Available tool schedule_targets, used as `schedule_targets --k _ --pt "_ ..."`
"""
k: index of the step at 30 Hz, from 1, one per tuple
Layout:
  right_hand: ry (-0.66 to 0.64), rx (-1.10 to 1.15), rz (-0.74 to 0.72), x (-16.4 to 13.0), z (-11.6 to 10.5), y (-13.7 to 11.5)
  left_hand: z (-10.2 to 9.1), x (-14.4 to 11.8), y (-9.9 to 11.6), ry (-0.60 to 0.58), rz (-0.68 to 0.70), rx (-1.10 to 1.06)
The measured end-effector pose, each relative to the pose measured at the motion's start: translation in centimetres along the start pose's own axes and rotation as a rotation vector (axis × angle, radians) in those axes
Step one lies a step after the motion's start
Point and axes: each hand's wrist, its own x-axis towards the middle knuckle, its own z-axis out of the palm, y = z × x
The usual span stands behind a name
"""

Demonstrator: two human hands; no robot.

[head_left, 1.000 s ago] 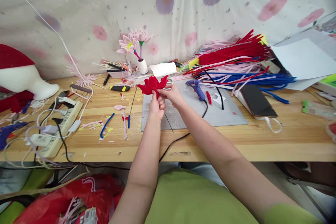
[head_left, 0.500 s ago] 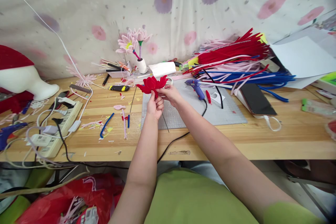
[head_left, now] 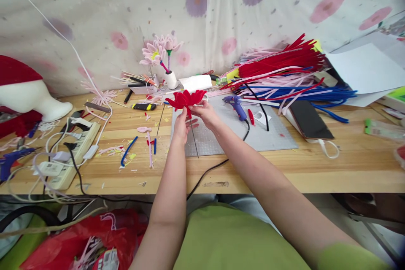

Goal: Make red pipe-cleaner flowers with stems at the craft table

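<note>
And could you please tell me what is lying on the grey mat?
A blue glue gun, a red piece, a white piece and part of a black strip show on the mat. Anything behind the right hand and forearm is hidden.

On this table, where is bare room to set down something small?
The wood at front right, bordered by the grey mat, white phone cable and table edge, looks bare. So does the mat's near right corner. Crowded: left, around the power strip; back right, under the pipe cleaner bundles.

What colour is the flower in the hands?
The held flower is red, best seen in the head view.
</note>
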Motion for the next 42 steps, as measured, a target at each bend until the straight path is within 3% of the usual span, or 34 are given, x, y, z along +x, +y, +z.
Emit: schedule_targets --k 4,12,18,23,26,30,33,38,42 --pt "-0.038 -0.213 -0.036 0.2 -0.2 -0.2 0.1 0.1 -0.1 0.062 0.153 0.037" --pt "-0.204 -0.273 -0.087 0.2 -0.7 -1.0 -0.6 0.1 0.5 0.027 0.024 -0.027" --pt "-0.307 -0.318 -0.108 -0.2 -0.7 -0.8 -0.5 -0.1 1.0 0.091 0.072 0.027" --pt "-0.252 -0.537 -0.203 -0.1 -0.8 0.1 -0.5 0.4 0.4 0.133 0.101 0.099" --pt "-0.213 -0.605 -0.242 0.2 -1.1 0.4 -0.7 0.8 0.5 0.131 0.041 0.06" --pt "-0.033 -0.53 -0.264 0.6 -2.0 -0.3 -1.9 1.1 1.6 -0.072 -0.224 -0.267" --pt "0.057 -0.475 -0.261 0.4 -3.8 -0.8 -2.9 1.0 2.2 -0.189 -0.304 -0.5" --pt "0.077 -0.592 -0.193 -0.7 -7.7 0.5 -3.3 0.8 1.9 -0.206 -0.213 -0.583" --pt "0.104 -0.664 -0.169 -0.9 -9.3 2.0 -3.1 1.1 1.5 -0.201 -0.125 -0.535"
